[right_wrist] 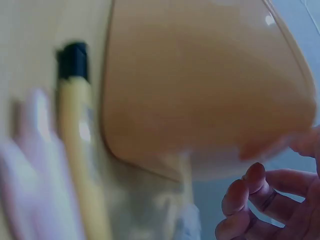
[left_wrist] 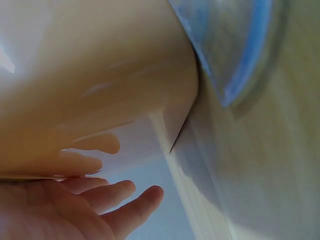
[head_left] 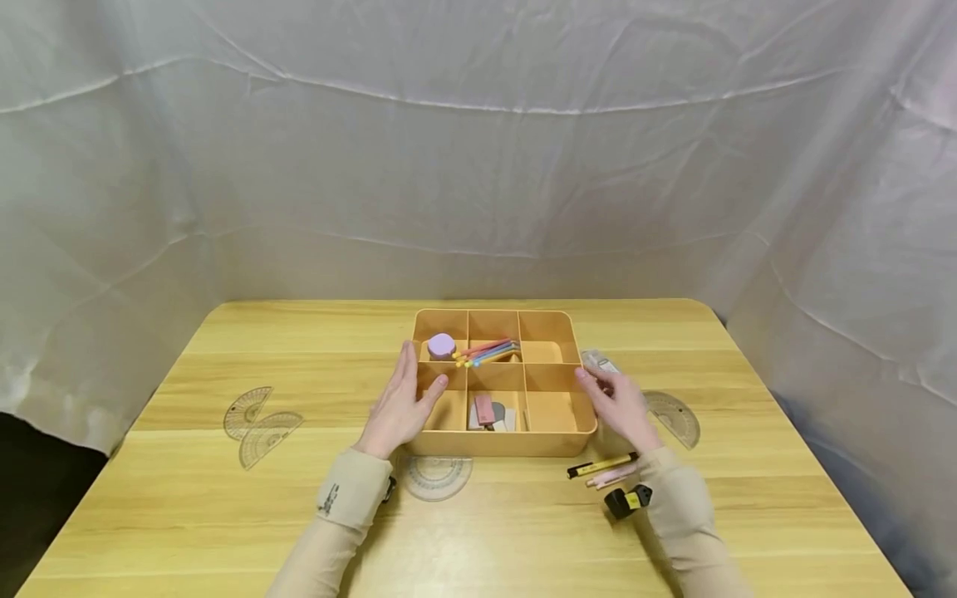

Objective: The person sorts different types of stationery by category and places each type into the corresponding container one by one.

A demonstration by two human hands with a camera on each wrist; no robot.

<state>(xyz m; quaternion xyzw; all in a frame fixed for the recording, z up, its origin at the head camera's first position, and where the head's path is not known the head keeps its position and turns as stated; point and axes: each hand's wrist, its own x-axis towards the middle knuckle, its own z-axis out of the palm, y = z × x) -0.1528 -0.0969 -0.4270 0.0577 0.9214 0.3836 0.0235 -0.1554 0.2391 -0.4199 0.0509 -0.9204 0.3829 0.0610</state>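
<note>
An orange-tan organizer box [head_left: 501,445] with several compartments stands at the table's middle. Along its left wall lies my left hand [head_left: 396,409], fingers straight against the outside and thumb over the front left compartment. On the opposite side my right hand [head_left: 622,409] has its thumb at the rim; its other fingers are loosely bent beside the wall in the right wrist view. A lilac round object [head_left: 441,346] sits in the back left compartment. Thin colored sticks [head_left: 489,353], perhaps pencils, lean across the back middle one. A pink block [head_left: 484,409] and grey and white pieces fill the front middle.
Two clear protractors [head_left: 271,438] lie left; another protractor [head_left: 437,478] is before the box, and one more protractor [head_left: 676,419] is right. Near my right wrist are a yellow pen [head_left: 601,465], pink pens [head_left: 613,476] and a black-and-yellow object [head_left: 626,502]. Grey cloth [head_left: 478,183] hangs behind.
</note>
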